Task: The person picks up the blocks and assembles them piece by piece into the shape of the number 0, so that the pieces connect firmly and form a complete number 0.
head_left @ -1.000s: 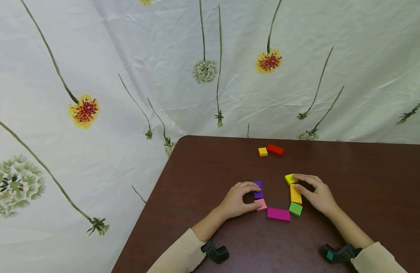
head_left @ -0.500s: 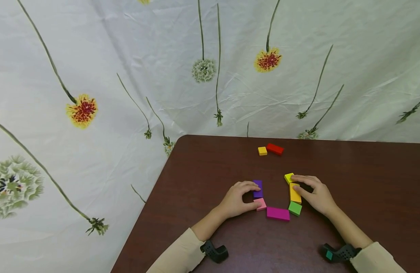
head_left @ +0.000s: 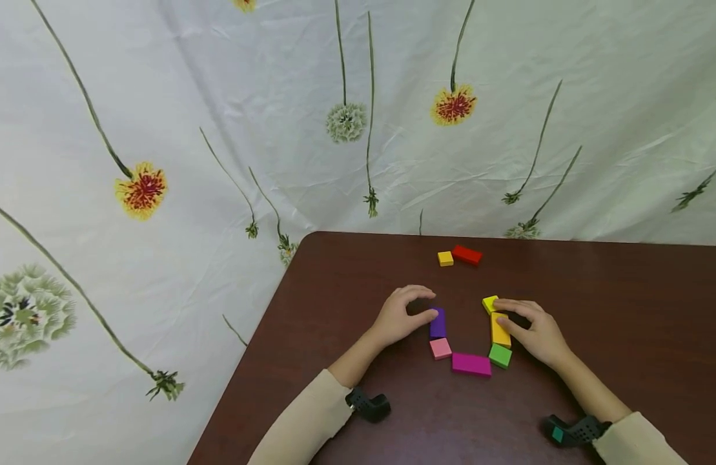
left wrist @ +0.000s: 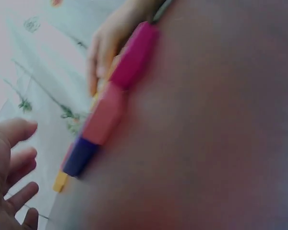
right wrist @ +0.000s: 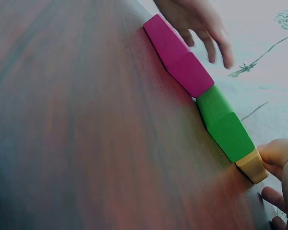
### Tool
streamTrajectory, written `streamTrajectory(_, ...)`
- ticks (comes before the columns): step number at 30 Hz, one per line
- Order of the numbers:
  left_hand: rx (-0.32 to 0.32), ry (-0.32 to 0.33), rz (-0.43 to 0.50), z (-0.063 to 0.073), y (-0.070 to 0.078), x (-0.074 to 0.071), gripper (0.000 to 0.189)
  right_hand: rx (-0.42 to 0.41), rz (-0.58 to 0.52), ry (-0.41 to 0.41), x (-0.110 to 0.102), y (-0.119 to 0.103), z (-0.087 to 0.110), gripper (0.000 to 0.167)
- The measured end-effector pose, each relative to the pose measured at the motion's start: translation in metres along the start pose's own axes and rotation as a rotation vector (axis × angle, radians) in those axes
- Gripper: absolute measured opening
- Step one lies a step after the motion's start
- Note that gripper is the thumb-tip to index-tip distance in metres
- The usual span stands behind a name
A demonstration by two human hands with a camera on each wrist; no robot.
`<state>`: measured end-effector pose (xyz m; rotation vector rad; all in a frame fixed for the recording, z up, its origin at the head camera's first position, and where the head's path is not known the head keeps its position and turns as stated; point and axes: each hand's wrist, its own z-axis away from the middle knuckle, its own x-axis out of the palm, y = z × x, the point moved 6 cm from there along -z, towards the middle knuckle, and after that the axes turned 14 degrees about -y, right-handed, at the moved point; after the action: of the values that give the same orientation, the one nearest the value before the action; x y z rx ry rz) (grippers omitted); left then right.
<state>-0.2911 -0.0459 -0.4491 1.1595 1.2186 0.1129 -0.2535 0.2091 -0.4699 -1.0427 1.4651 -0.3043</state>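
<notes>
Small coloured blocks form a U on the table in the head view. Its left side has a purple block [head_left: 437, 328] and a pink block [head_left: 441, 349], with a magenta block [head_left: 471, 365] at the bottom. A green block [head_left: 500, 356], an orange block [head_left: 500, 334] and a yellow block [head_left: 489, 304] make up the right side. My left hand [head_left: 397, 318] holds nothing; its thumb tip overlaps the purple block's far end, fingers spread beyond it. My right hand [head_left: 540, 332] rests its thumb at the orange block and its fingertips at the yellow one.
Farther back on the brown table [head_left: 613, 290] lie a small yellow-orange block [head_left: 445, 259] and a red block [head_left: 467, 255]. A flower-printed white cloth [head_left: 276, 97] hangs behind the table and along its left side.
My left hand has let go of the pink and purple blocks and moved away from me, toward the far end of the purple one. The right hand keeps its place at the blocks.
</notes>
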Motion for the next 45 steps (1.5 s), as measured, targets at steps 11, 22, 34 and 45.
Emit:
streamTrajectory(11,-0.193,0.017,-0.072,-0.091,-0.023,-0.030,0.037,0.012,-0.011,-0.006,0.003,0.004,-0.001,0.028)
streamTrajectory(22,-0.399,-0.072,-0.195,-0.123,-0.039,-0.030,0.046,0.018,-0.004,-0.006,0.000,0.003,-0.002,0.029)
streamTrajectory(34,-0.396,-0.080,-0.217,-0.128,-0.044,-0.019,0.041,0.019,0.008,0.006,0.000,0.005,-0.001,0.028)
streamTrajectory(45,-0.271,-0.079,-0.119,-0.117,-0.043,-0.027,0.035,0.011,0.003,0.005,0.000,0.004,-0.002,0.028)
